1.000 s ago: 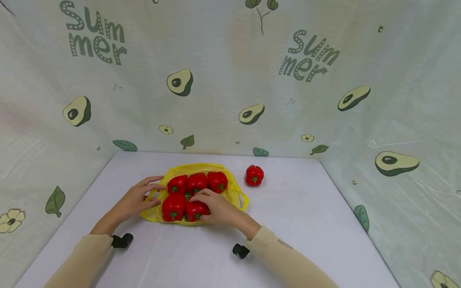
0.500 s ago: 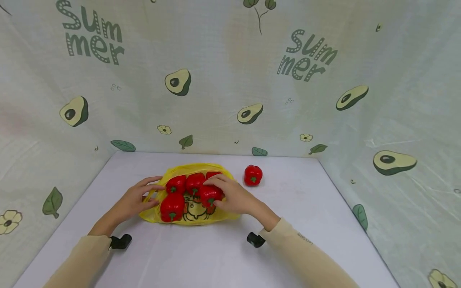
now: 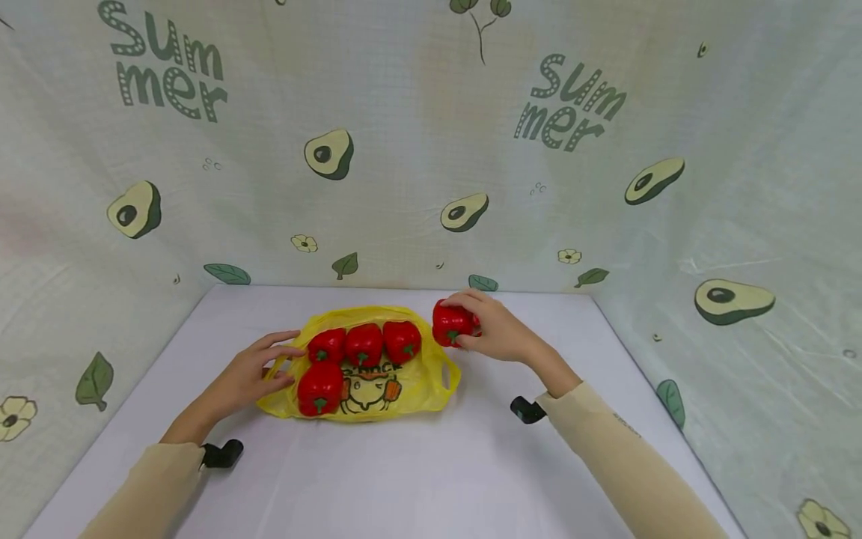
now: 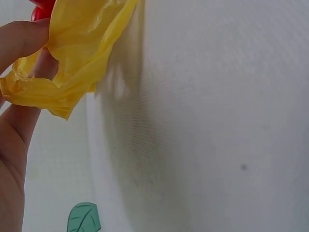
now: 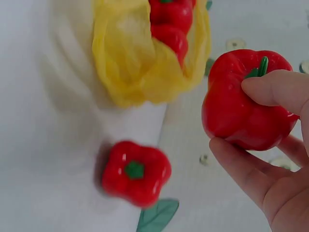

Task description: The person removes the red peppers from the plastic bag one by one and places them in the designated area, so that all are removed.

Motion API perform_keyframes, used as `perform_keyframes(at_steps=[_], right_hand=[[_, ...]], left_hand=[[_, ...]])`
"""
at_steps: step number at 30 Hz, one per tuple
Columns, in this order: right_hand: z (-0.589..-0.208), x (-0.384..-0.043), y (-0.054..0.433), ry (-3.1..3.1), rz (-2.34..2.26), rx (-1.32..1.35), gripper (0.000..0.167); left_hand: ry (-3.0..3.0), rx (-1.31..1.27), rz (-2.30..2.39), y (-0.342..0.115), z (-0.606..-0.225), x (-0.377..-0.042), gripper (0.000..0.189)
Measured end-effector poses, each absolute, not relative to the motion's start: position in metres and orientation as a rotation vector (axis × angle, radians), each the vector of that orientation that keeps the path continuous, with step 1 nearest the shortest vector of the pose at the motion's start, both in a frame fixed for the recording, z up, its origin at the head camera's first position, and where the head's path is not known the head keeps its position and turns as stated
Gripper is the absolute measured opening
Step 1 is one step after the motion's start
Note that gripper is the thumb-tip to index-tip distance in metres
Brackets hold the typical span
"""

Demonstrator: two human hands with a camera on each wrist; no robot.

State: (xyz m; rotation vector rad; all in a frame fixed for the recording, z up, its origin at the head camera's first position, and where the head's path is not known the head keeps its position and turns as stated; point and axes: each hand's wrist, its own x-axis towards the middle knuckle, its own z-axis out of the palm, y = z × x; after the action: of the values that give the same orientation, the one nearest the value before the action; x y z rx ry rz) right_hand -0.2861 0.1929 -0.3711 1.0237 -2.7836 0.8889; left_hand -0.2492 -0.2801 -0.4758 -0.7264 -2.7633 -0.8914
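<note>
My right hand [image 3: 494, 329] grips a red bell pepper [image 3: 450, 323], its thumb beside the green stem in the right wrist view. That pepper is held up off the table, just past the bag's right end. Another red bell pepper [image 5: 145, 186] sits on the table, mostly hidden behind the right hand in the head view. My left hand [image 3: 252, 374] holds the left end of a yellow plastic bag [image 3: 424, 385], with the handle strip [image 4: 36, 92] between thumb and fingers. Several red peppers lie on the bag: a row [image 3: 364, 344] at the back and one pepper [image 3: 319, 389] at front left.
The bag lies on a white table [image 3: 377, 479], with a printed cartoon face [image 3: 369, 393] showing on it. A cloth backdrop [image 3: 404, 135] with avocado and leaf prints rises behind the table and at both sides. Small black cameras [image 3: 527, 410] are worn on the wrists.
My right hand has lifted the front pepper from the bag and carried it right and back, past the bag's edge, uncovering the printed face. The left hand has stayed at the bag's left end.
</note>
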Motion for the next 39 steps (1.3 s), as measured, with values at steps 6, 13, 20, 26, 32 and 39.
perform_keyframes(at_steps=[6, 13, 20, 26, 32, 39], right_hand=[[-0.368, -0.298, 0.234, -2.789, 0.904, 0.915, 0.061], [-0.371, -0.308, 0.274, -2.789, 0.877, 0.776, 0.066], [-0.387, -0.321, 0.301, -2.84, 0.908, 0.698, 0.065], [-0.404, -0.327, 0.316, -2.894, 0.849, 0.646, 0.065], [-0.418, -0.332, 0.323, -2.904, 0.863, 0.648, 0.062], [-0.433, -0.335, 0.325, -2.952, 0.876, 0.632, 0.062]], left_hand=[[-2.783, -0.719, -0.904, -0.279, -0.472, -0.25, 0.043], [-2.789, -0.718, -0.936, -0.276, -0.47, -0.25, 0.044], [-2.787, -0.714, -0.939, -0.276, -0.47, -0.249, 0.044], [-2.794, -0.715, -0.941, -0.277, -0.47, -0.25, 0.045], [-2.793, -0.712, -0.938, -0.277, -0.47, -0.25, 0.045], [-2.79, -0.724, -0.94, -0.278, -0.47, -0.25, 0.045]])
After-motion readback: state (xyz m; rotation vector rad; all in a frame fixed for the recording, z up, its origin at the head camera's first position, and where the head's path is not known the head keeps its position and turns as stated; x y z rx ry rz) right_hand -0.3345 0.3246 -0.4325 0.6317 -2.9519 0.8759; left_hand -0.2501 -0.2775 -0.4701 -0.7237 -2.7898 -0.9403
